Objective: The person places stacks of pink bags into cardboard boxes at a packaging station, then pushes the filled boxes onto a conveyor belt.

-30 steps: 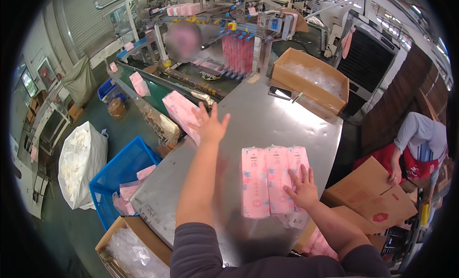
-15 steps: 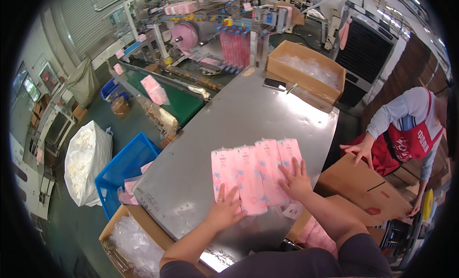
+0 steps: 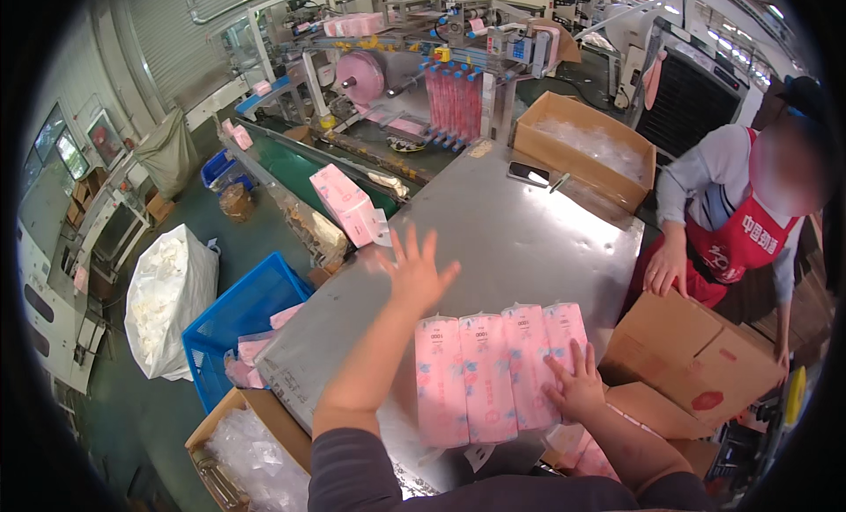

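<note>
Several pink soft packs of tissue (image 3: 486, 380) with blue print lie side by side in a row on the metal table (image 3: 370, 314). My right hand (image 3: 577, 390) rests on the rightmost packs, its fingers spread and not wrapped around them. Raised over the table, left of and beyond the row, my left hand (image 3: 416, 272) is empty with its fingers apart. Just past its fingertips another pink pack (image 3: 342, 197) lies tilted at the near end of the green conveyor belt (image 3: 289, 170).
A blue crate (image 3: 238, 309) with pink packs and a carton of clear plastic bags (image 3: 256, 450) stand left of the table. Another bag-filled carton (image 3: 582, 142) and a phone (image 3: 529, 174) are at the far end. On the right, a co-worker in a red apron holds an open cardboard box (image 3: 696, 358).
My left hand has left the row and reached forward toward the conveyor. My right hand stays on the packs. The conveyor's pink pack has come nearer; the co-worker leans farther in.
</note>
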`<state>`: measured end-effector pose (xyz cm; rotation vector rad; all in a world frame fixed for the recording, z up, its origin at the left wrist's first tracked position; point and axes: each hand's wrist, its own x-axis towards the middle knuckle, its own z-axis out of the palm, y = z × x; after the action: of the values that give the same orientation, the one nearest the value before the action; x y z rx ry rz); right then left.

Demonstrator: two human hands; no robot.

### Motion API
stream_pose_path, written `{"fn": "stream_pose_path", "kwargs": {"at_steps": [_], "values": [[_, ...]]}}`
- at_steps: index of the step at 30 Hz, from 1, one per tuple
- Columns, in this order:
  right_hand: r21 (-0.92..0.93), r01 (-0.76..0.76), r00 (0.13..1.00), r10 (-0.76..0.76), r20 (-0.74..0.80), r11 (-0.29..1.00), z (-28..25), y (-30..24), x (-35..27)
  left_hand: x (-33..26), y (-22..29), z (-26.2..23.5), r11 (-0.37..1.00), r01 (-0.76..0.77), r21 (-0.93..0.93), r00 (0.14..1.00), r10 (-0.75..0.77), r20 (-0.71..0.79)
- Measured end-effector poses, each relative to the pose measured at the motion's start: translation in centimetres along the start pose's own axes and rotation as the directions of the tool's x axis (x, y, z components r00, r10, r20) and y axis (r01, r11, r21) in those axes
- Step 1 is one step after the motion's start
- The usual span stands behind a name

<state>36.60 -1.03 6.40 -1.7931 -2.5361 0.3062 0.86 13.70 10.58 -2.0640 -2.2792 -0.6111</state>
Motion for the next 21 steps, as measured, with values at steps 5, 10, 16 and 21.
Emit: {"fn": "stream_pose_path", "kwargs": {"at_steps": [5, 10, 16, 21], "values": [[0.022, 0.016, 0.998, -0.015, -0.053, 1.000, 0.0, -0.1, 0.2, 7.4, -4.5, 2.8, 0.965, 0.261, 0.026, 0.964, -0.262, 0.045], [0.018, 0.031, 0.999, -0.030, -0.028, 0.999, -0.2, 0.8, 0.6, -0.4, -9.9, 5.2, 0.995, -0.010, -0.102, 0.998, 0.016, 0.058], [0.782, -0.200, 0.975, 0.201, 0.097, 0.590, 2.1, 6.7, 2.2, -24.1, -8.2, -3.3, 0.927, -0.221, -0.302, 0.902, 0.312, 0.298], [0.880, -0.403, 0.906, 0.027, 0.423, -0.252, 6.5, 9.8, 2.9, -25.5, -7.0, -1.7, 0.397, 0.401, -0.826, 0.912, -0.256, 0.320]]}}
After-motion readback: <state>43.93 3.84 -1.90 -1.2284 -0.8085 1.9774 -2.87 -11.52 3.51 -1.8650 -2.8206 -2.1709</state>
